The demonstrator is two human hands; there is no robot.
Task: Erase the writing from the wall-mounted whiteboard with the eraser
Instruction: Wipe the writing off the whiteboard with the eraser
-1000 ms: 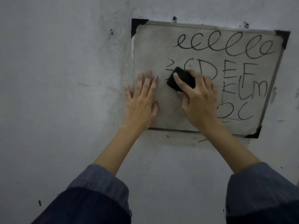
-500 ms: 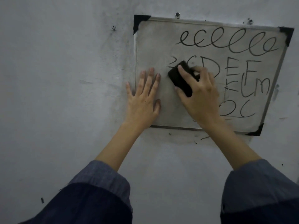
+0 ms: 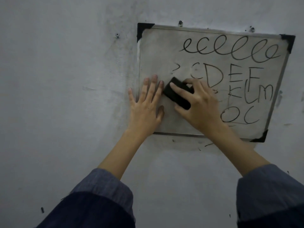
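A small whiteboard (image 3: 158,51) with black corner caps hangs on the grey wall. Black writing (image 3: 230,50) fills its right half: a row of loops on top, letters C D E F below, more letters lower down. The left part is smeared grey and mostly wiped. My right hand (image 3: 199,106) grips a black eraser (image 3: 176,94) and presses it against the board's left-middle area. My left hand (image 3: 146,104) lies flat with straight fingers on the board's left edge, right beside the eraser.
The grey wall (image 3: 65,96) around the board is scuffed. A screw (image 3: 117,35) sits left of the board and a mounting screw (image 3: 180,23) above its top edge. Dark marks spot the wall below the board. Both forearms wear rolled blue sleeves.
My right hand has slid the eraser down and to the left, off the letter row, until it is next to my left fingers. More of the leftmost letters are smudged away. The left hand stays put.
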